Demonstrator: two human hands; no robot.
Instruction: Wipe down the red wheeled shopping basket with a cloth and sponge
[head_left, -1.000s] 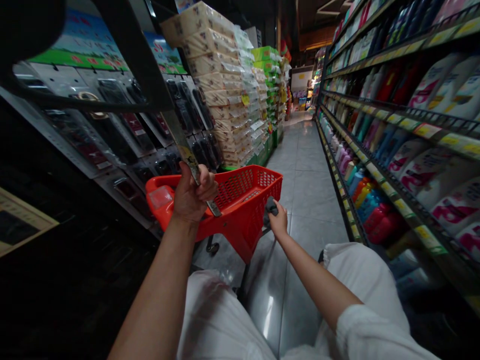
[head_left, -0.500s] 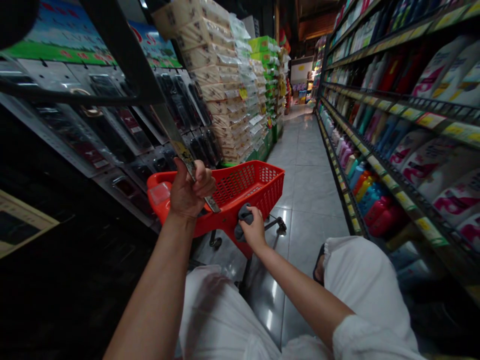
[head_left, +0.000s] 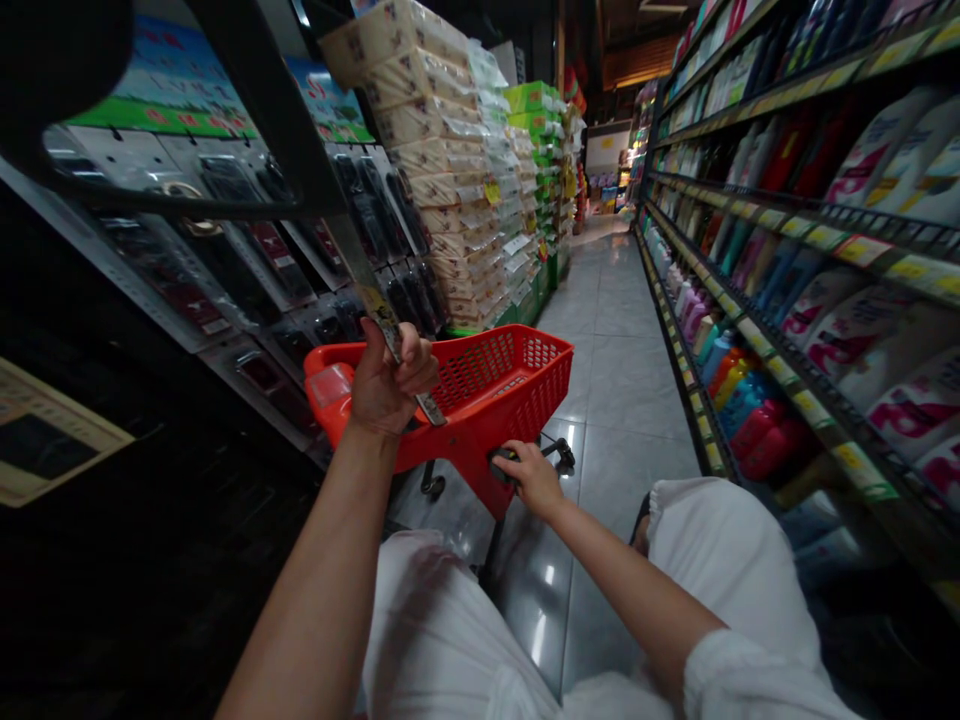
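Note:
My left hand [head_left: 388, 385] is closed around a long narrow packaged item [head_left: 367, 290] that slants up to the left, held over the near rim of a red wheeled shopping basket [head_left: 525, 350]. Lower down, my right hand [head_left: 531, 476] grips the basket's dark handle [head_left: 501, 461] just behind the basket, close to the floor. My white-trousered knees show at the bottom of the view.
Hanging packaged goods [head_left: 247, 250] fill the left rack, with stacked tissue packs [head_left: 442, 170] beyond. Shelves of detergent bottles [head_left: 825, 300] line the right side. A tiled aisle floor [head_left: 622, 340] runs ahead between them.
My right hand has moved down and to the left with the basket's handle, ending low behind the basket. My left hand has kept its hold on the packaged item.

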